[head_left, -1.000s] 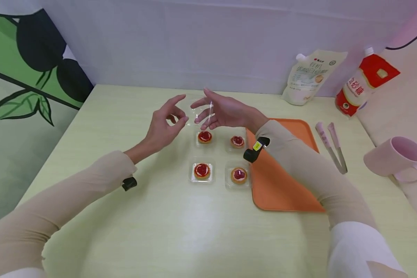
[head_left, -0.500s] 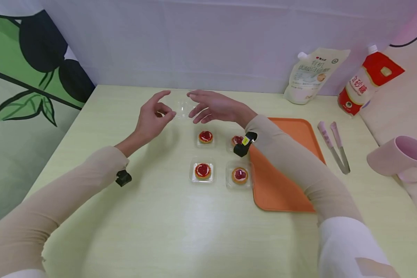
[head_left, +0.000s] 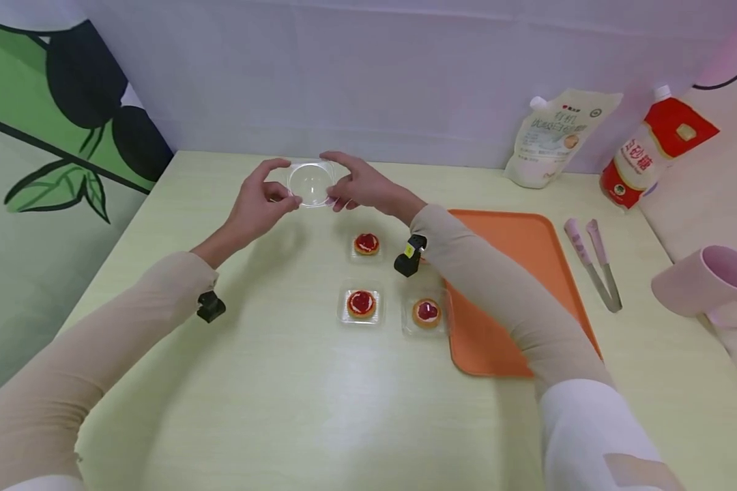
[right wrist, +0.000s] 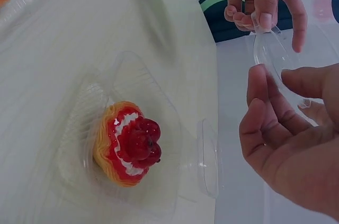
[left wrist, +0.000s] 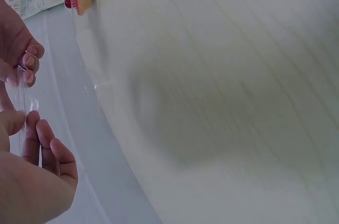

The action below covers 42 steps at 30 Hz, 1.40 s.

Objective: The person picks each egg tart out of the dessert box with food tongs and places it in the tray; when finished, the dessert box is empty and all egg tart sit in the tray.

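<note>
Above the table's back edge, a clear plastic lid with a round raised middle is held up between both hands. My left hand pinches its left edge with thumb and fingers. At the opposite edge my right hand pinches it as well; the right wrist view shows thumb and fingertips on the thin rim. Below are fruit-topped tarts in clear plastic trays: one tart at the back, another tart in front of it, and a third tart to the right. My right forearm hides the back right one.
An orange tray lies right of the tarts, partly under my right arm. Beyond it are tongs with pink handles and a pink mug. A white pouch and a red sugar bag stand at the back right.
Both hands have moved left with the lid, and its round face has turned toward the head camera. My right hand, with fingers spread before, now pinches the lid's right edge.
</note>
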Motion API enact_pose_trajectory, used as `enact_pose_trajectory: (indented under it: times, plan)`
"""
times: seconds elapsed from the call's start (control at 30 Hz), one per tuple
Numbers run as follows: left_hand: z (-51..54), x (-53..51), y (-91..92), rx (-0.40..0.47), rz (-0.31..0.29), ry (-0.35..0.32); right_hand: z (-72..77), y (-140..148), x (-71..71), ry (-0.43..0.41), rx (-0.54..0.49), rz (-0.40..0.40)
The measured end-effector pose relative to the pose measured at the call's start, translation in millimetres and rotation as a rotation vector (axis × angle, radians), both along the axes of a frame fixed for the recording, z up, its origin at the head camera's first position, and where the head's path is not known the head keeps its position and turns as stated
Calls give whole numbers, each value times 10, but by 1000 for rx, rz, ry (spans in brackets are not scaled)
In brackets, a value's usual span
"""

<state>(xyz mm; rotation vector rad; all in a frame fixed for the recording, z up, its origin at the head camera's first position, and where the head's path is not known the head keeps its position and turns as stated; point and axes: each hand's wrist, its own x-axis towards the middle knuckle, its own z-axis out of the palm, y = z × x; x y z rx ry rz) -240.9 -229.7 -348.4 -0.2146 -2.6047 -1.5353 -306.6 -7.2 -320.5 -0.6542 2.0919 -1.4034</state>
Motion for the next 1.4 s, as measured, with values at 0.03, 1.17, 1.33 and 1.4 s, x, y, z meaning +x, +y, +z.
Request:
enact_pose_trajectory:
  times: [0.03, 1.17, 1.33, 1.4]
  plan:
    - [-11, -5, -20, -2, -3, -19, -16, -8, 1, 10, 4, 5]
    - [-305, -101, -289, -238, -112, -409, -285, -389, -52, 134, 450, 122]
    - [-308, -117, -248, -239, -120, -398, -276, -369, -58, 149, 477, 101]
    - [-307, -119, -236, -251, -117, -399, -264, -368, -52, 160, 490, 102]
